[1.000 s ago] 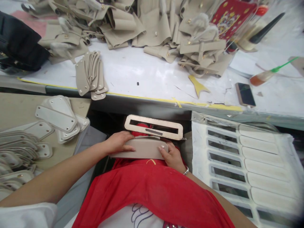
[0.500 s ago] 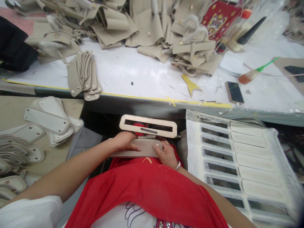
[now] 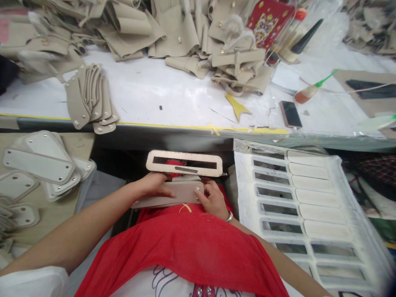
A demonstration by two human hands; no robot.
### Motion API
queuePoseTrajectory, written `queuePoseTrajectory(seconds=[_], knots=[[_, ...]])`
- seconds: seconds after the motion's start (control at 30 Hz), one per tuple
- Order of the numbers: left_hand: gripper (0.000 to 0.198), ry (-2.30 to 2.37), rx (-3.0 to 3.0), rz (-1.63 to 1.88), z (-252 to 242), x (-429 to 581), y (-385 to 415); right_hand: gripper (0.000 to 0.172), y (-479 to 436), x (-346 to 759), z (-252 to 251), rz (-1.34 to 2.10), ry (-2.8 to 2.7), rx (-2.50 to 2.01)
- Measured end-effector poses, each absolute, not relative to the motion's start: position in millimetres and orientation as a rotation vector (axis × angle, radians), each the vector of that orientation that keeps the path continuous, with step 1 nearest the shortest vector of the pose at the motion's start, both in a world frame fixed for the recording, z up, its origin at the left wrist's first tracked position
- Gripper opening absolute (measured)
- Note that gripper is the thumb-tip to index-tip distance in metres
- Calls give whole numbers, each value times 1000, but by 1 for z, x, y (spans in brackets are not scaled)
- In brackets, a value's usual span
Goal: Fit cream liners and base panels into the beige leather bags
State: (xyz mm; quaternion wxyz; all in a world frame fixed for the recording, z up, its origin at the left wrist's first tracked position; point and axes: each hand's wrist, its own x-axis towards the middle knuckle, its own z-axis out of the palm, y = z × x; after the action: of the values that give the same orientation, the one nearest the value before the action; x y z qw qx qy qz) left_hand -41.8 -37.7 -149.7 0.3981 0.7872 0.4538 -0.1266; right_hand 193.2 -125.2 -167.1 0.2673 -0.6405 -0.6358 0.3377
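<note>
Below the near edge of the worktop (image 3: 139, 95), beige panel (image 3: 181, 194): I see it just in front of the red apron (image 3: 185, 243), smooth side up; whether the lap bears it I cannot tell.
Panel's feel: I'd expect light and leathery, stiff enough to lie flat yet willing to bend, a little slippery; not fragile, though a hard pinch might crease it.
Where to grip: I'd favour the long edges near the ends, thumb flat on top and clear of the pale fitting by the right end.
Left hand (image 3: 157, 186): grasping the panel, thumb on its face, other fingers partly hidden beyond its far edge.
Right hand (image 3: 213, 201): grasping the rounded right end, thumb on top.
Slotted frame (image 3: 185, 156): just beyond the panel, material unclear to me.
Beige stack (image 3: 89, 97): fanned at the worktop's near edge, left part, overhanging slightly; its curved pieces suggest the same pliancy.
White rack (image 3: 245, 177): right of the hands, below that edge.
</note>
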Motion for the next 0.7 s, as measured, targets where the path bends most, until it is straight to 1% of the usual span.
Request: queuePoseTrajectory(seconds=[0.13,0.33,0.57,0.7], knots=[[71,1169,1958,-347,-152,-44,-36,25,-126,195,-168,972,-1702,-1708],[76,1160,1921,-343,-156,-47,-33,25,-127,196,-169,1010,-1641,-1697],[65,1085,1983,-294,-154,-50,-34,29,-128,196,-171,991,-1480,-1761],[59,961,2052,-285,-148,-42,-36,27,-127,197,-174,994,-1453,-1768]])
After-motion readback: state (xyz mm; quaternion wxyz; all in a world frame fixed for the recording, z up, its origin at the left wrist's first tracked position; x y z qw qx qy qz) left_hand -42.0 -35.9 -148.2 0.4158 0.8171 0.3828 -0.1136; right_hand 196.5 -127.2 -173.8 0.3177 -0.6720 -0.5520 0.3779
